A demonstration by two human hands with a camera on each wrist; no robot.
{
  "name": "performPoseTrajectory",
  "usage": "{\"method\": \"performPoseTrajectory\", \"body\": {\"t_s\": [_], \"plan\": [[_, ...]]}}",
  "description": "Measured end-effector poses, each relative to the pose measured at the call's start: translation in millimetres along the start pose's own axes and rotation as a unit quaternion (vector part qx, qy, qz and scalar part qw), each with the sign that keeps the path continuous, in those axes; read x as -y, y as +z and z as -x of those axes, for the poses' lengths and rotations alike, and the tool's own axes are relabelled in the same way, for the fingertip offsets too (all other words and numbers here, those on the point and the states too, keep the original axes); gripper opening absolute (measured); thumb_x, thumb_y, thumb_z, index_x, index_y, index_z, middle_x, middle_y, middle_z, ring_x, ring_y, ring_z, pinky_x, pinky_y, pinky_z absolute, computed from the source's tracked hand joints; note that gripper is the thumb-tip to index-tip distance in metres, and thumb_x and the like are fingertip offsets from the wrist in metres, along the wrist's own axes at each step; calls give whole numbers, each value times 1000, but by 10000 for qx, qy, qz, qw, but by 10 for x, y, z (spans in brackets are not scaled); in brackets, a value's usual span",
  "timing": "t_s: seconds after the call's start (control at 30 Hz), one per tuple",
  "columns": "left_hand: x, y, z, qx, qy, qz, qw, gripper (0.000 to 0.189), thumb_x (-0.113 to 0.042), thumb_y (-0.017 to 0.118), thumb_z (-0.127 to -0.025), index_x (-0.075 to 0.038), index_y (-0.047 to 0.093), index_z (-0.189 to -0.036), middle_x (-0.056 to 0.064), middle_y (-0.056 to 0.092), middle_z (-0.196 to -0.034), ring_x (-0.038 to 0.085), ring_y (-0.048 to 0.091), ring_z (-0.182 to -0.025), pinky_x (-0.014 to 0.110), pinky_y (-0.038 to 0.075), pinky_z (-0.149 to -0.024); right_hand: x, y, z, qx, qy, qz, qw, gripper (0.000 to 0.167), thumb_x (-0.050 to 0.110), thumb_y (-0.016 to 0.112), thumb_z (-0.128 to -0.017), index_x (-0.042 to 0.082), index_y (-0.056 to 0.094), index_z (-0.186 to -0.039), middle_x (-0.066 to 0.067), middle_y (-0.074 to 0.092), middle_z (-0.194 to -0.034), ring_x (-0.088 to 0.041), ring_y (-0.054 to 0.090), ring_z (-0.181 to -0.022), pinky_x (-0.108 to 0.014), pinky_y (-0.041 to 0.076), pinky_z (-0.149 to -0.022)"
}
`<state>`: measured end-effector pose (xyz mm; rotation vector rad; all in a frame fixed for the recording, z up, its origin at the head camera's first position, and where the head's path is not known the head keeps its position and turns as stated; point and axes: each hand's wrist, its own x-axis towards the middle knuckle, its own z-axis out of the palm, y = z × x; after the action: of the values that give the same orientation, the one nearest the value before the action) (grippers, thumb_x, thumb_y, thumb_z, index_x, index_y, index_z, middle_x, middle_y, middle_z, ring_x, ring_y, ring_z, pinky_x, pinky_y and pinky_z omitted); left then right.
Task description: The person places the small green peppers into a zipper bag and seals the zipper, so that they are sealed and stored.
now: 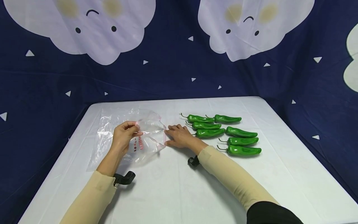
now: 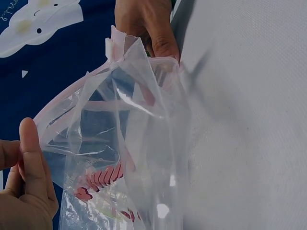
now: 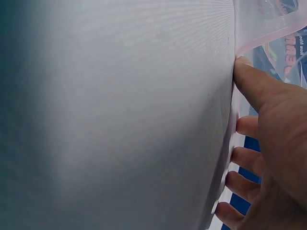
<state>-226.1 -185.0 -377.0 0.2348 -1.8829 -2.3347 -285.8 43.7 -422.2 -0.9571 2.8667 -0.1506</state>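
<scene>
A clear zip bag with a pink-edged mouth and red print lies on the left of the table. My left hand pinches the upper layer of its mouth between thumb and fingers and holds it raised, so the mouth gapes. In the left wrist view the pink rim arches up from those fingers. My right hand rests at the mouth's right end, fingers spread. Its fingertips press down along the lower edge in the right wrist view. Several green peppers lie right of that hand.
The white-covered table ends at the back against a dark blue cloth with clouds and triangles. The peppers lie in two loose columns, stems pointing left, close to my right forearm. Black wrist mounts hang under both forearms.
</scene>
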Motion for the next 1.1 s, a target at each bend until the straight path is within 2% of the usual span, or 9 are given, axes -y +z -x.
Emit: {"method": "performPoseTrajectory", "body": {"t_s": [0.27, 0.4, 0.57, 0.83, 1.1], "plan": [[6, -11, -3, 28, 24, -150, 9999, 22, 10, 55, -85, 14, 53, -106, 0, 55, -79, 8, 63, -64, 19, 61, -67, -7, -12, -6, 6, 17, -11, 10000, 63, 54, 54, -90, 22, 41, -143, -6, 33, -153, -29, 35, -136, -49, 37, -109], [37, 12, 7, 185, -26, -336, 9993, 20, 9, 55, -85, 12, 54, -105, 3, 56, -81, 6, 63, -60, 19, 61, -66, -1, -8, 1, 53, 42, -37, 10000, 64, 55, 54, -89, 22, 40, -143, -5, 32, -153, -29, 34, -137, -50, 35, -110], [70, 61, 9, 418, -95, -693, 9967, 23, 5, 56, -87, 13, 53, -109, 0, 55, -82, 5, 65, -57, 17, 61, -65, 19, -8, 16, 131, 88, -155, 9998, 66, 55, 54, -89, 23, 38, -144, -5, 31, -154, -30, 32, -138, -50, 33, -112], [52, 98, 0, 434, -177, -835, 9954, 28, 2, 57, -89, 15, 52, -114, -3, 55, -80, 5, 64, -57, 17, 60, -67, 27, -31, 18, 22, 144, -420, 9990, 64, 54, 56, -89, 26, 39, -144, -4, 33, -153, -30, 33, -137, -51, 31, -113], [45, 96, -13, 370, -305, -845, 9953, 32, 1, 58, -89, 14, 52, -117, -3, 55, -82, 5, 64, -57, 15, 60, -67, 34, -50, 26, -209, 17, -662, 9976, 64, 58, 54, -88, 26, 41, -142, -4, 37, -151, -30, 35, -136, -50, 34, -111]]}}
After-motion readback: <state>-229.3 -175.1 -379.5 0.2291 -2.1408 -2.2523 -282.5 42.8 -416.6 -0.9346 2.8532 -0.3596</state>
